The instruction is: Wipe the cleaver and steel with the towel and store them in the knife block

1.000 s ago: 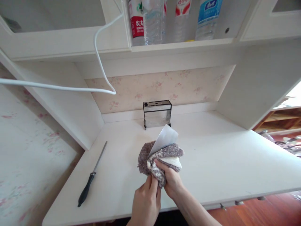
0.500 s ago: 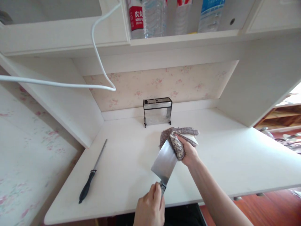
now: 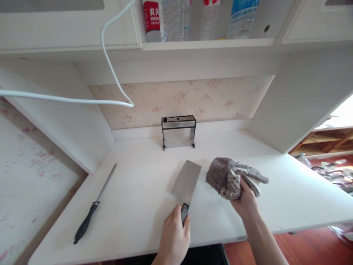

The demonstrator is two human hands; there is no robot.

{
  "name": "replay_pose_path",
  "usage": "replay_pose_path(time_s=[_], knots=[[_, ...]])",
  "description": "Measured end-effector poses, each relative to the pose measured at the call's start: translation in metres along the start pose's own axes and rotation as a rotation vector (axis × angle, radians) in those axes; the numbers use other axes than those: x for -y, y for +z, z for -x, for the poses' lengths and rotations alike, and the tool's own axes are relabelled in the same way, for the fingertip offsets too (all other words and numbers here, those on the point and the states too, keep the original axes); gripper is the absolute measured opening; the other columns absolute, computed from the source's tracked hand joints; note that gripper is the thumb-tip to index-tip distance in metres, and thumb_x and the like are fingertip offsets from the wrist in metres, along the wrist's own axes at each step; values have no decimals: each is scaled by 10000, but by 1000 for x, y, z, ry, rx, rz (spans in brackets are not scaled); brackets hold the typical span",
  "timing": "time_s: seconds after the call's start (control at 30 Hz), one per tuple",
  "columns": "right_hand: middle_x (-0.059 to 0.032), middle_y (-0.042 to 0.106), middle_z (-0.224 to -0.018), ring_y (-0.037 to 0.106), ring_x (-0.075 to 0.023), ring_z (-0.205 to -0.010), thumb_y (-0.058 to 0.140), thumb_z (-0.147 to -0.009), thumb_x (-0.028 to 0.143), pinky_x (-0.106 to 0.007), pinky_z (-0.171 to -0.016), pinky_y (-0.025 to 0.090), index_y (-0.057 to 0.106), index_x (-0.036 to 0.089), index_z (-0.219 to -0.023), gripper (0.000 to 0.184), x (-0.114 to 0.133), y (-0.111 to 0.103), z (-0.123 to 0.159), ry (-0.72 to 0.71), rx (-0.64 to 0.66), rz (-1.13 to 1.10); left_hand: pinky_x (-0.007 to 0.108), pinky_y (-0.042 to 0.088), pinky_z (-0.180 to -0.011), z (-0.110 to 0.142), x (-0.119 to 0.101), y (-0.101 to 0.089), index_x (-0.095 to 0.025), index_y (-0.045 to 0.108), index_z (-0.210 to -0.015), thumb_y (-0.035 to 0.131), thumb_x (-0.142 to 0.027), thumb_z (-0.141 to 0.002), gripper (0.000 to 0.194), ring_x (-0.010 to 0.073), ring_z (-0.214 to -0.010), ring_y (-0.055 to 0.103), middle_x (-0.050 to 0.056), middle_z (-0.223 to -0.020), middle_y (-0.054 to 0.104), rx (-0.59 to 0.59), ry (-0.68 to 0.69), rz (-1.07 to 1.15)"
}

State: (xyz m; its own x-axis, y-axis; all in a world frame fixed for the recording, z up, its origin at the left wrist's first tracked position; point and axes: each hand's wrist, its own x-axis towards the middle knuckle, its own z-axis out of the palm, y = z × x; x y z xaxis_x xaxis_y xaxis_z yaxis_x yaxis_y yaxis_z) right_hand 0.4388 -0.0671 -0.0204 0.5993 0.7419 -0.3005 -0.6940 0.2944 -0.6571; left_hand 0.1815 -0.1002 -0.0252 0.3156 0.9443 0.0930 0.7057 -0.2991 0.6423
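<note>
My left hand (image 3: 176, 230) is wrapped round the black handle of a cleaver (image 3: 188, 181), whose broad blade points away from me over the white tabletop. To its right, my right hand (image 3: 245, 198) grips a bunched brown-and-white cloth (image 3: 227, 178), apart from the blade. A sharpening steel (image 3: 95, 206) with a black handle lies on the left part of the table. Near the back panel stands a knife block (image 3: 178, 131) with a slotted metal top and see-through sides.
The white table (image 3: 132, 206) has side panels left and right. Overhead, a shelf holds several plastic bottles (image 3: 151, 18). A white cable (image 3: 110, 66) hangs across the upper left. Wooden shelving (image 3: 325, 141) shows at far right.
My right hand has drawn the cloth off the blade and moved right with it. The cleaver has turned flatter, still in my left hand. The view has shifted slightly.
</note>
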Motion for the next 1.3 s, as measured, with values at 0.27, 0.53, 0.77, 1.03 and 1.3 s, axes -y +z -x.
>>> replay_pose_path(time_s=[0.27, 0.53, 0.77, 1.03, 1.3], knots=[[19, 751, -908, 696, -200, -864, 696, -741, 276, -401, -874, 548, 704, 280, -982, 242, -2, -51, 12, 87, -82, 19, 307, 455, -688, -28, -18, 4, -194, 529, -984, 363, -279, -938, 191, 246, -821, 692, 88, -875, 713, 41, -103, -191], [-1, 753, -929, 689, -220, -916, 683, -744, 329, -456, -934, 506, 718, 275, -951, 217, 0, -50, 17, 150, -39, -11, 312, 434, -679, -44, -32, 8, -188, 527, -979, 364, -306, -936, 206, 252, -827, 693, 103, -896, 719, 95, -133, -254], [-3, 753, -939, 695, -214, -891, 689, -735, 311, -450, -963, 488, 720, 270, -973, 243, 1, -48, 19, 173, -36, -38, 325, 444, -663, -44, -42, 13, -170, 549, -987, 378, -307, -917, 230, 266, -796, 695, 117, -847, 719, 105, -119, -366], [18, 750, -954, 688, -210, -934, 667, -758, 314, -457, -1002, 455, 703, 303, -1032, 276, -4, -57, 12, 155, -23, -26, 364, 468, -687, -48, -60, 12, -153, 608, -935, 428, -318, -872, 251, 288, -790, 690, 139, -808, 715, 164, -47, -450], [17, 745, -978, 662, -228, -1012, 664, -758, 346, -481, -1016, 434, 702, 304, -1019, 267, -2, -58, 12, 147, -42, 3, 361, 487, -688, -54, -70, 33, -146, 626, -915, 429, -272, -853, 242, 286, -810, 687, 147, -837, 715, 201, -2, -366]])
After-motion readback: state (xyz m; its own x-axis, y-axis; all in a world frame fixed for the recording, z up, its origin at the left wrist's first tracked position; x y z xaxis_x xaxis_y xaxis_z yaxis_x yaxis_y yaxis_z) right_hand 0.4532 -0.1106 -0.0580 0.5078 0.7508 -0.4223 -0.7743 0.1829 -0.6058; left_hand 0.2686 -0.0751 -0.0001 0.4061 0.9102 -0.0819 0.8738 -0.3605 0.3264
